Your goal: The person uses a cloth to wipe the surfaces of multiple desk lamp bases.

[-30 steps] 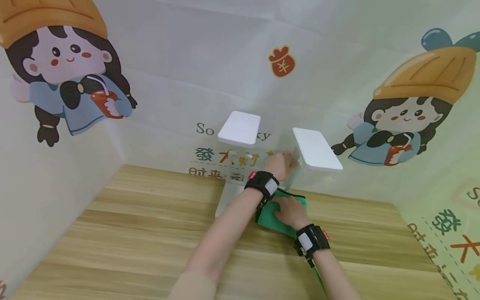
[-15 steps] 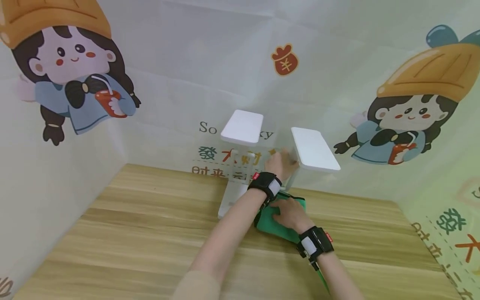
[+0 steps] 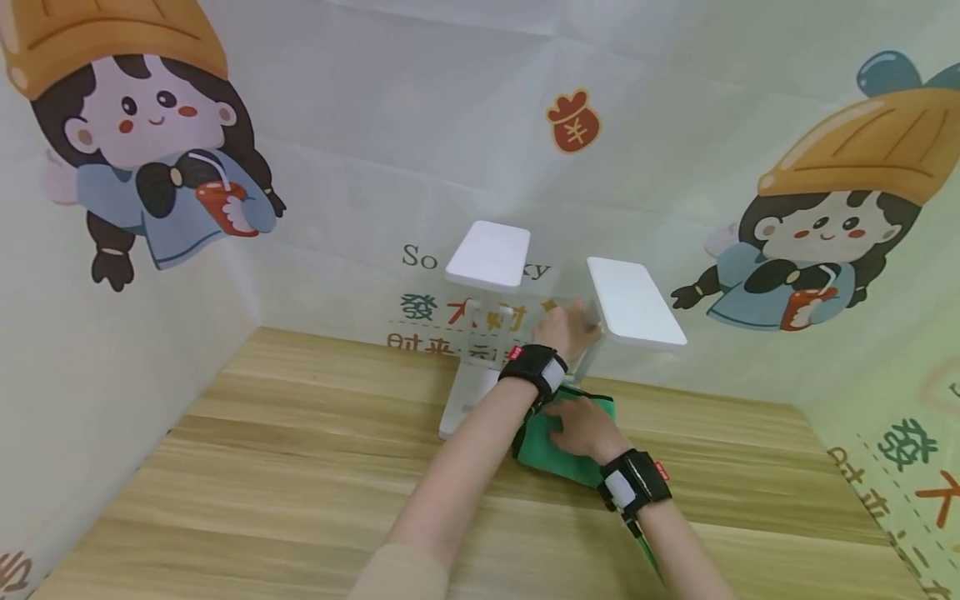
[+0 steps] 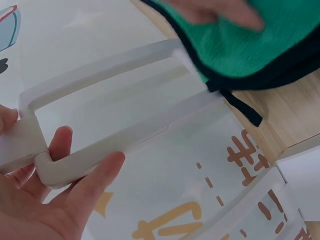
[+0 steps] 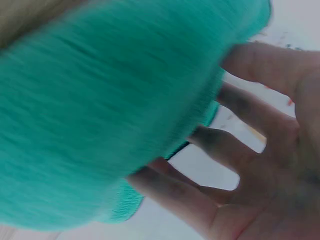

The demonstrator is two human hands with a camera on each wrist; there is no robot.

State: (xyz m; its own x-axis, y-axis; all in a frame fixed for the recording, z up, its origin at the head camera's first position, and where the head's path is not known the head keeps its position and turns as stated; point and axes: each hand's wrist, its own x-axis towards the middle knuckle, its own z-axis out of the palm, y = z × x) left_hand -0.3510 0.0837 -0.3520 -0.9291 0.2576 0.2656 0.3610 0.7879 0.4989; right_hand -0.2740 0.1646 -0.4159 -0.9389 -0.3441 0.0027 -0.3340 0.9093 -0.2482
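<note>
Two white stands, each a flat tilted panel on a looped frame, stand by the back wall. My left hand [image 3: 566,332] grips the right stand [image 3: 636,302] at the joint below its panel; in the left wrist view, thumb and fingers curl round the end of its white frame [image 4: 100,155]. My right hand [image 3: 583,427] holds a green cloth [image 3: 551,457] with black edging, which lies over the lower end of that frame and hides the stand's foot. Close up, the fingers and thumb grasp a fold of the cloth [image 5: 110,100].
To the left is the other stand [image 3: 487,254], its white base [image 3: 461,398] partly behind my left forearm. A printed cloth wall [image 3: 360,167] closes off the back and sides of the wooden table [image 3: 300,467]. A green cable [image 3: 649,557] trails from the right wristband.
The left hand keeps its grip on the right stand. The right hand and green cloth shift only slightly at the stand's foot, and the head view drifts a little.
</note>
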